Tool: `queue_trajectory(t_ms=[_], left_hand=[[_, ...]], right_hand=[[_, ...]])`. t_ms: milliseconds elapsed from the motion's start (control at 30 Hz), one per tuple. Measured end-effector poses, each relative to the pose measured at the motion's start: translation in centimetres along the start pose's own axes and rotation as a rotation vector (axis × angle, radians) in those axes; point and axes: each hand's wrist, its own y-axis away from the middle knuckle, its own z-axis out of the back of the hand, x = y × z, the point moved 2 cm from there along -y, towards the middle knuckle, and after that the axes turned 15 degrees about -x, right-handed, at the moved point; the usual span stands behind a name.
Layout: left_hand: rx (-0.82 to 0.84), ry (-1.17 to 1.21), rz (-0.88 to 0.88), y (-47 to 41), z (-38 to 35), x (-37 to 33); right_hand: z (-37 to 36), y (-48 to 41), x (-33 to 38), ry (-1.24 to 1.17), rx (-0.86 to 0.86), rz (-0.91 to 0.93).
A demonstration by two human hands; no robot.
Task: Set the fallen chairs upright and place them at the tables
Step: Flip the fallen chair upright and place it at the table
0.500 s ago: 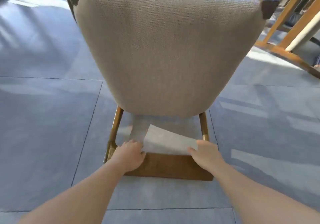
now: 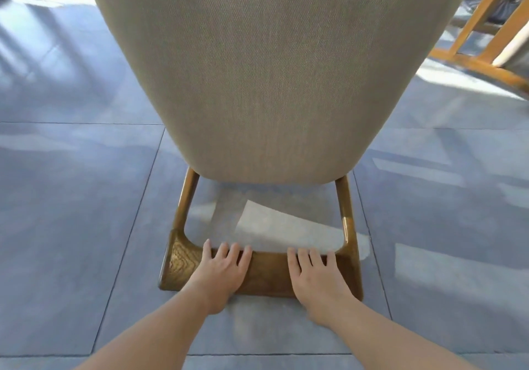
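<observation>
A fallen chair (image 2: 274,77) with beige fabric upholstery fills the middle of the head view, lying on the grey tile floor. Its curved wooden top rail (image 2: 266,275) is nearest me, low in the frame, joined to the padding by two slim wooden posts. My left hand (image 2: 221,272) rests on the left part of that rail with fingers curled over its far edge. My right hand (image 2: 313,275) grips the right part the same way. The chair's legs are hidden beyond the upholstery.
Light wooden legs of other furniture (image 2: 486,40) stand at the upper right. Grey floor tiles (image 2: 71,198) with sunlit patches spread to the left and right of the chair.
Both hands have slid onto the wooden rail and their fingers now wrap its far edge. The chair looks larger and closer in the view.
</observation>
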Motion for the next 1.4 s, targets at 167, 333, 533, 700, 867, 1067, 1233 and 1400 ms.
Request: queue_trajectory(t_ms=[167,333,533,700,867,1067,1233,1400], left_hand=[[-0.006,0.003,0.004,-0.5,0.0,0.1],[-0.002,-0.024,-0.022,0.2,3.3,0.8],[0.072,0.029,-0.023,1.8,14.4,3.7],[0.073,0.107,0.034,3.2,27.9,7.5],[0.035,0.182,0.081,3.3,39.9,11.7],[-0.085,0.295,0.139,1.5,50.5,16.0],[-0.301,0.327,0.185,-1.1,54.8,19.3],[-0.422,0.335,0.243,-5.6,58.4,22.7]], right_hand=[[0.8,-0.2,1.0,-0.034,0.006,-0.065],[3.7,0.2,0.8,0.032,0.016,-0.058],[10.4,1.2,-0.9,0.025,-0.091,-0.207],[24.3,1.9,-5.2,-0.085,-0.087,-0.207],[39.3,1.0,-11.3,-0.07,-0.114,-0.118],[49.9,-0.3,-17.4,-0.172,-0.173,-0.057],[54.9,-3.4,-20.2,-0.181,-0.246,-0.154],[57.9,-9.2,-23.3,-0.147,-0.328,-0.262]])
